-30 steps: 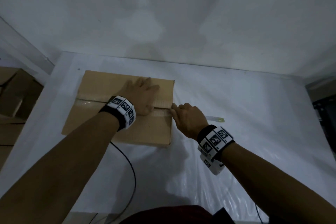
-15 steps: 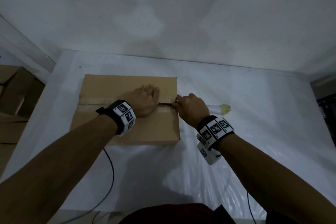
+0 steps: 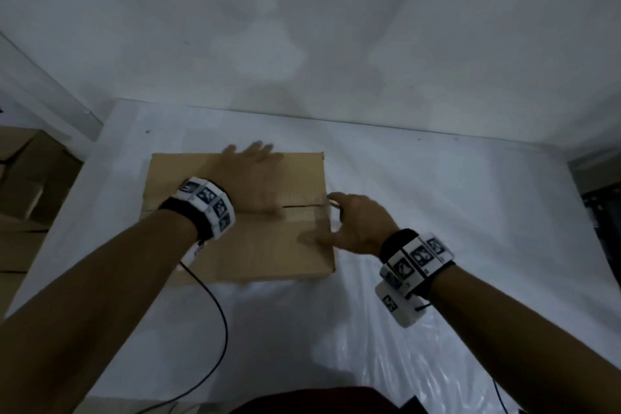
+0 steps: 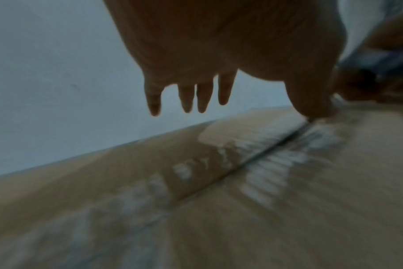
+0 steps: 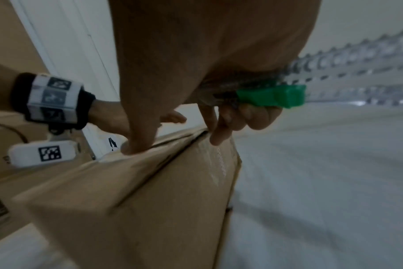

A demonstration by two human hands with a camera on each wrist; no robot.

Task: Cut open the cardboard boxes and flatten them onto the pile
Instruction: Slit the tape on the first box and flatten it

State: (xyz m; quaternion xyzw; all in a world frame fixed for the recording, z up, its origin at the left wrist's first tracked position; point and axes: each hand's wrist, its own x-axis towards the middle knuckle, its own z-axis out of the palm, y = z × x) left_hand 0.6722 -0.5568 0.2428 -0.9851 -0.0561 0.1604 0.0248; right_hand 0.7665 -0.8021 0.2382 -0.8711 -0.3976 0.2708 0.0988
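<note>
Since a moment ago the left hand (image 3: 250,175) has slid flat, fingers spread, to the top edge of the cardboard box (image 3: 268,249) at centre frame, while the right hand (image 3: 356,223), gripping a green-handled cutter (image 5: 270,95), thumbs the slit seam (image 3: 304,206), so flap-opening looks next.

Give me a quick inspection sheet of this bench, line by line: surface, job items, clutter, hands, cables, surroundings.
Surface: white table under wrinkled clear plastic sheeting.
Job's things: cardboard box lying flat, its taped top seam showing a dark split toward the right end; green-ended cutter.
Clutter: nothing seen.
Hands: left hand lies flat on the box top, fingers straight; right hand grips the cutter, thumb on the box top, at the right edge.
Cables: black cable runs from the left wrist band off the table's near edge.
Surroundings: more cardboard boxes at left; white wall behind.
</note>
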